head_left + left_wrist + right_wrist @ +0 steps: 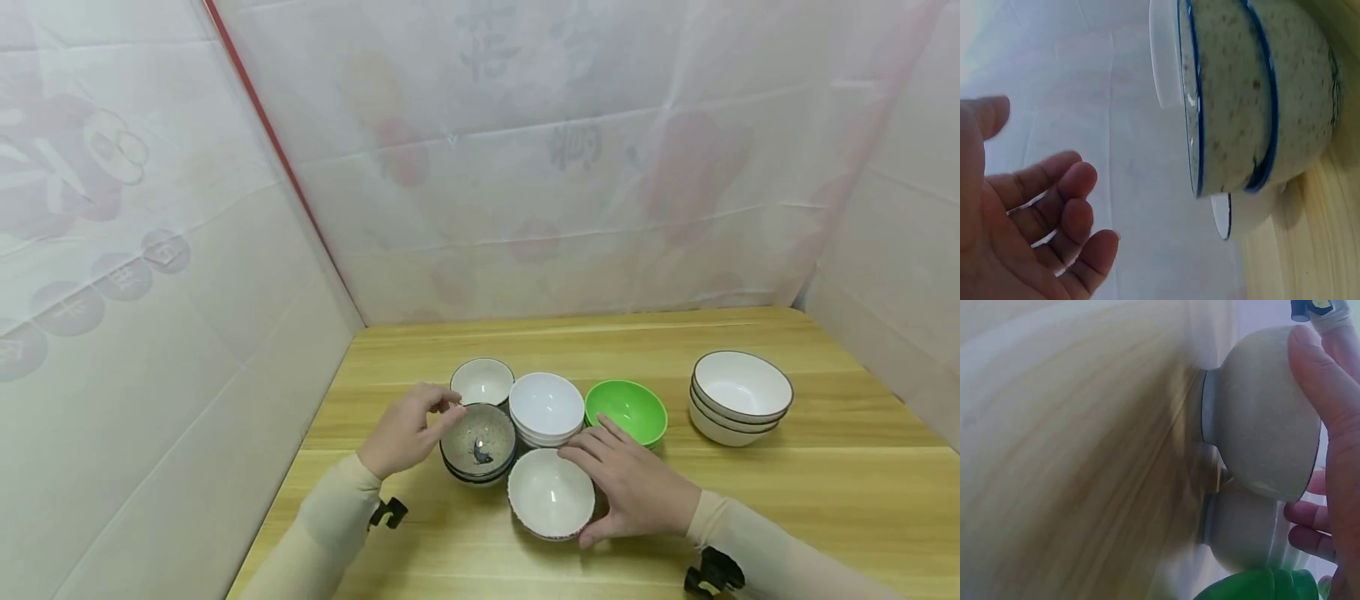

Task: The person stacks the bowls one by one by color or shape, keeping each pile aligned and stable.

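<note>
My left hand [408, 427] hovers beside the stacked speckled bowls [480, 442], which have dark blue rims and a dark blue motif inside. Its fingers are loosely bent and hold nothing; in the left wrist view, a gap separates the left hand [1041, 206] from the stack [1229, 100]. At the front, a white bowl [551, 493] with a thin dark rim stands upright. My right hand [633, 483] curves around its right side, fingers at the far rim and thumb at the near rim. The right wrist view shows the thumb [1316, 375] against the bowl [1260, 412].
Behind stand a small dark-rimmed white bowl [482, 381], stacked plain white bowls [547, 404] and green bowls [626, 410], close together. Stacked larger dark-rimmed white bowls [741, 396] stand apart on the right. Pale printed sheets [570, 208] enclose the wooden table [840, 492].
</note>
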Available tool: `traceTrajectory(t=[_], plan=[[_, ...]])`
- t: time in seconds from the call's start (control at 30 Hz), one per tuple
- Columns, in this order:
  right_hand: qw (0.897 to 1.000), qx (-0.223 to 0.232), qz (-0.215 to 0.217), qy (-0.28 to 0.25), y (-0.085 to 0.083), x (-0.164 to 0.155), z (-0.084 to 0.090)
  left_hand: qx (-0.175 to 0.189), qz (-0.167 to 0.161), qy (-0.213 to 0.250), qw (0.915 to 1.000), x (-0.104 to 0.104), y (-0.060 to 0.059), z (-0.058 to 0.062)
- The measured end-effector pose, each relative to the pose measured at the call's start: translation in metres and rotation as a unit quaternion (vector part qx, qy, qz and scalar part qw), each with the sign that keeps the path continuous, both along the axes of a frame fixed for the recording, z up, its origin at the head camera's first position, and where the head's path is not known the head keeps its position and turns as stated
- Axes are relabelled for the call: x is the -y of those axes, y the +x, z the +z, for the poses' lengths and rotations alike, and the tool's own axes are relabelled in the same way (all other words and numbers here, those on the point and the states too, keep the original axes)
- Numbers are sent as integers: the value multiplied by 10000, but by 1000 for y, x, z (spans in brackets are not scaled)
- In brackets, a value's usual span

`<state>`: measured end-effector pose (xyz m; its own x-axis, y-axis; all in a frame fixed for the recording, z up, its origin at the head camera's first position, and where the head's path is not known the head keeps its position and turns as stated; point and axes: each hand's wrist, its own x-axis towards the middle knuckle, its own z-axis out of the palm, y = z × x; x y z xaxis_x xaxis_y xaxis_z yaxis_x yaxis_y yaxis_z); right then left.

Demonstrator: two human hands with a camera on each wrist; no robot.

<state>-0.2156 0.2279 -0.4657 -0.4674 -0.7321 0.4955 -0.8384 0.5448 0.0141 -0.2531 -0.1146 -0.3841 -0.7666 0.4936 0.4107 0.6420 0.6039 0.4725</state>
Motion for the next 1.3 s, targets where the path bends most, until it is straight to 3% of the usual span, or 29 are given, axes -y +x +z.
traceTrajectory(t=[0.13,0.4,0.53,0.63,0.7,0.77,0.9,1.1,1.3], plan=[[10000,55,53,-35,-1,-3,5,638,339,281,9970,6,-12,3],[9997,152,122,-174,-5,-13,21,1423,870,388,9852,12,-41,2],[9982,203,188,-531,-5,-14,32,2115,1200,494,9687,10,-59,-6],[9894,1151,-127,-877,0,-13,43,2676,1388,640,9513,10,-72,-13],[9722,2069,-376,-1032,5,-12,50,2968,1466,723,9408,12,-80,-18],[9439,3082,-590,-1031,10,-12,55,3210,1507,800,9316,14,-86,-23],[8923,4360,-731,-911,17,-11,57,3525,1497,786,9204,17,-95,-36],[8316,5371,-801,-1162,24,-11,42,3913,1299,759,9079,13,-102,-55],[7528,6260,-835,-1856,25,-11,24,4146,1088,809,8998,6,-105,-61]])
